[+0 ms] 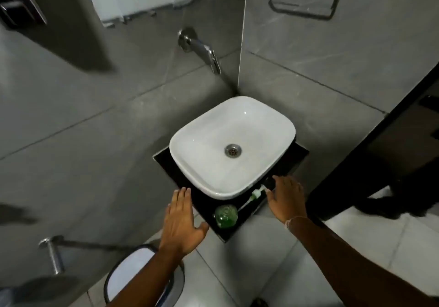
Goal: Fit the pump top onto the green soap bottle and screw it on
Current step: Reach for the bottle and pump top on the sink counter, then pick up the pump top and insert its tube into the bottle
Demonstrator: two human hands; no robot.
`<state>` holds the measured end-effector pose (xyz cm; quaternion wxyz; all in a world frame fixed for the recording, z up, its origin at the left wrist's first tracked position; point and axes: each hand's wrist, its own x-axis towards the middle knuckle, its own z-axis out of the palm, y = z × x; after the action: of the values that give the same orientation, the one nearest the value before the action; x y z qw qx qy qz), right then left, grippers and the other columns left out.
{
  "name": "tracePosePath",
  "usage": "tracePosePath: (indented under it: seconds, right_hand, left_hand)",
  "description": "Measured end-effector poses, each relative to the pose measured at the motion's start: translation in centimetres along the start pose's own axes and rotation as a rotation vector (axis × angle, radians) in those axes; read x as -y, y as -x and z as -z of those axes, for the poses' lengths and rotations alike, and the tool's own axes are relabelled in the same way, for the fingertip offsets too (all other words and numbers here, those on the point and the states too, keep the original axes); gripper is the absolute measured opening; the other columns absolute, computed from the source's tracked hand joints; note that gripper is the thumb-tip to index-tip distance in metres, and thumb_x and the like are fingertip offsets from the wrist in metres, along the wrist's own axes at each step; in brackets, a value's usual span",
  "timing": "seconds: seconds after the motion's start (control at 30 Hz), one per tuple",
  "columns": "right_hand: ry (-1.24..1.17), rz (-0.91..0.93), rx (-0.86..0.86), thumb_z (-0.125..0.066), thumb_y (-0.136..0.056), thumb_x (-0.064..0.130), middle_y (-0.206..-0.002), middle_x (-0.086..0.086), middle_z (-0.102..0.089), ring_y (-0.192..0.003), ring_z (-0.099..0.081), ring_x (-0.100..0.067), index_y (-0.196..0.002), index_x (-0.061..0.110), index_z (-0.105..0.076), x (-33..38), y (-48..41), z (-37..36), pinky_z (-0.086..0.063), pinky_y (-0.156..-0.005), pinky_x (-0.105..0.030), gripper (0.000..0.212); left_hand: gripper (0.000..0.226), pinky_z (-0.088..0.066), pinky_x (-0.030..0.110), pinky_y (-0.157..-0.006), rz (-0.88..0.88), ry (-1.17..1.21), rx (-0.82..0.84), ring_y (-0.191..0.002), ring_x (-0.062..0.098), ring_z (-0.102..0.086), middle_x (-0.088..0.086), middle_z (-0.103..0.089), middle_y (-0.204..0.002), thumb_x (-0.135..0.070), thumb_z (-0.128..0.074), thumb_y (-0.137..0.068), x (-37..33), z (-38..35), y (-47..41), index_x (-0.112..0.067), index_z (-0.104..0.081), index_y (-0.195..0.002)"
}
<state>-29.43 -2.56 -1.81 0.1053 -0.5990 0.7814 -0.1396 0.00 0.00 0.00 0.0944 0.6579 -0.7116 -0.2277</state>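
Note:
A round green soap bottle stands on the black counter, at its near corner, with no top on it. The white pump top lies on its side to the bottle's right, its thin tube pointing back toward the bottle. My right hand hovers flat and open just right of the pump head, fingertips almost touching it. Left of the bottle, my left hand is spread open over the counter's edge, thumb toward the bottle, holding nothing.
A white basin fills most of the counter behind the bottle. A chrome wall tap juts out above it. A bin with a white lid stands on the floor below my left arm. A dark door frame runs along the right.

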Motion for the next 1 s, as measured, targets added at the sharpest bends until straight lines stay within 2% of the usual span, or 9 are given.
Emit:
tracePosePath:
  seconds: [0.1,0.2,0.37,0.47,0.57,0.7,0.83,0.93,1.0]
  right_hand:
    - [0.099,0.098,0.139,-0.06,-0.087,0.029,-0.129,-0.012,-0.059,-0.127,-0.046,-0.036,-0.127,0.015,-0.058,-0.5,-0.9,-1.9,-0.032,-0.108,-0.046,0.042]
    - [0.145,0.189,0.214,-0.06,-0.085,0.026,-0.134,-0.009,-0.054,-0.132,-0.039,-0.034,-0.131,0.022,-0.055,-0.8,-1.9,-3.6,-0.03,-0.11,-0.046,0.046]
    - [0.251,0.273,0.274,-0.066,-0.081,0.026,-0.135,-0.006,-0.053,-0.137,-0.035,-0.033,-0.127,0.03,-0.058,-1.0,-4.0,-5.4,-0.025,-0.115,-0.05,0.046]
    - [0.298,0.319,0.308,-0.067,-0.08,0.025,-0.134,-0.006,-0.054,-0.135,-0.037,-0.033,-0.126,0.033,-0.058,-1.7,-4.6,-6.3,-0.024,-0.116,-0.052,0.048]
    - [0.305,0.323,0.296,-0.068,-0.079,0.023,-0.128,-0.005,-0.058,-0.128,-0.042,-0.032,-0.119,0.029,-0.062,-2.7,-4.7,-7.0,-0.024,-0.116,-0.051,0.04]
    - [0.245,0.334,0.277,-0.068,-0.079,0.026,-0.119,-0.004,-0.063,-0.123,-0.047,-0.031,-0.11,0.023,-0.065,-3.3,-4.1,-6.8,-0.022,-0.116,-0.052,0.031]
    - [0.143,0.261,0.299,-0.067,-0.081,0.032,-0.101,-0.002,-0.07,-0.107,-0.059,-0.028,-0.103,0.027,-0.067,-3.0,-2.6,-4.1,-0.031,-0.11,-0.053,0.022]
    - [0.031,0.259,0.255,-0.072,-0.079,0.032,-0.096,0.001,-0.07,-0.096,-0.063,-0.022,-0.103,0.026,-0.069,-2.7,-0.5,-0.6,-0.033,-0.109,-0.056,0.025]
    - [-0.039,0.275,0.195,-0.079,-0.074,0.033,-0.089,0.005,-0.071,-0.088,-0.065,-0.02,-0.099,0.027,-0.07,-1.9,0.9,2.5,-0.033,-0.106,-0.048,0.028]
  left_hand:
    - [0.099,-0.014,0.04,-0.128,0.066,0.074,0.09,-0.16,0.028,-0.007,0.009,-0.015,-0.171,-0.045,-0.066,-0.083,0.6,-3.0,-0.2,-0.012,-0.014,-0.161]
    - [0.1,-0.02,0.038,-0.126,0.067,0.137,0.171,-0.16,0.027,-0.013,0.008,-0.023,-0.169,-0.049,-0.071,-0.082,0.5,-5.4,-0.7,-0.015,-0.019,-0.16]
    - [0.093,-0.028,0.039,-0.124,0.078,0.293,0.198,-0.158,0.024,-0.018,0.002,-0.038,-0.163,-0.044,-0.082,-0.073,-0.1,-8.3,-2.3,-0.025,-0.038,-0.153]
    - [0.085,-0.034,0.04,-0.121,0.154,0.387,0.175,-0.157,0.022,-0.022,0.006,-0.04,-0.161,-0.04,-0.086,-0.07,-0.3,-9.3,-2.9,-0.031,-0.048,-0.146]
    - [0.076,-0.035,0.037,-0.117,0.183,0.415,0.144,-0.155,0.022,-0.028,0.008,-0.046,-0.157,-0.038,-0.087,-0.069,0.0,-10.1,-3.1,-0.031,-0.056,-0.138]
    - [0.073,-0.036,0.037,-0.118,0.188,0.456,0.131,-0.153,0.023,-0.034,0.007,-0.054,-0.151,-0.034,-0.089,-0.069,0.3,-10.5,-3.1,-0.028,-0.06,-0.135]
    - [0.07,-0.042,0.044,-0.117,0.178,0.488,0.133,-0.146,0.026,-0.044,0.006,-0.061,-0.143,-0.031,-0.09,-0.067,0.4,-10.4,-3.4,-0.026,-0.062,-0.131]
    - [0.071,-0.04,0.042,-0.118,0.167,0.48,0.12,-0.15,0.025,-0.039,0.006,-0.061,-0.145,-0.032,-0.09,-0.067,0.3,-10.3,-3.2,-0.027,-0.062,-0.132]
    - [0.072,-0.039,0.039,-0.118,0.16,0.474,0.116,-0.151,0.024,-0.037,0.007,-0.059,-0.147,-0.035,-0.09,-0.067,0.3,-10.2,-3.2,-0.028,-0.062,-0.133]
